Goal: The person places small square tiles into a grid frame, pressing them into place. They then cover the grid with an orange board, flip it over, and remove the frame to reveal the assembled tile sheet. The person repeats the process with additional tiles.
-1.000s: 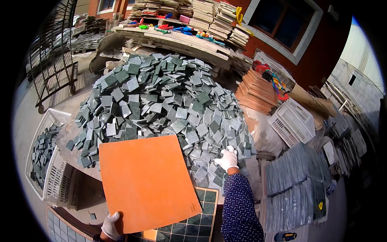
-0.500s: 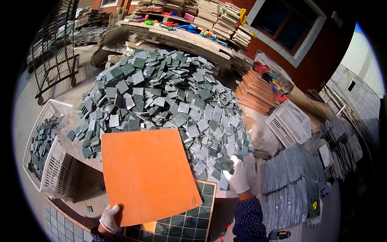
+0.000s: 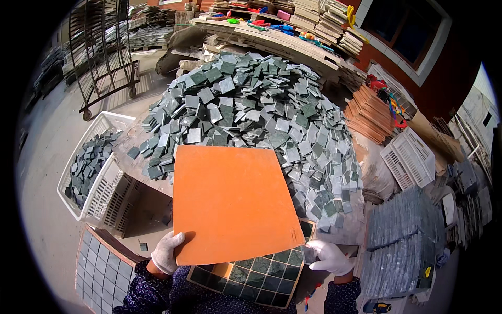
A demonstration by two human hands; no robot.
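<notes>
My left hand (image 3: 167, 253), in a white glove, grips the lower left corner of a flat orange board (image 3: 235, 204), thumb on top. The board is tilted and covers part of a framed grid (image 3: 256, 279) of dark green square tiles on my lap side; one cell in its near-left part shows bare orange. My right hand (image 3: 331, 258), also gloved, is closed in a pinch at the grid's right edge, near the board's lower right corner. A small grey tile (image 3: 309, 255) shows at its fingertips, partly hidden.
A large heap of loose green-grey tiles (image 3: 251, 104) lies ahead. White crates stand left (image 3: 99, 172) and right (image 3: 409, 158). Stacked grey tiles (image 3: 402, 240) lie at right, another tile grid (image 3: 102, 272) at lower left. A wheeled metal rack (image 3: 104, 57) stands far left.
My right hand has drawn back from the heap's near edge to the grid's right edge, with a tile at its fingers. My left hand still holds the board. The whole view has shifted.
</notes>
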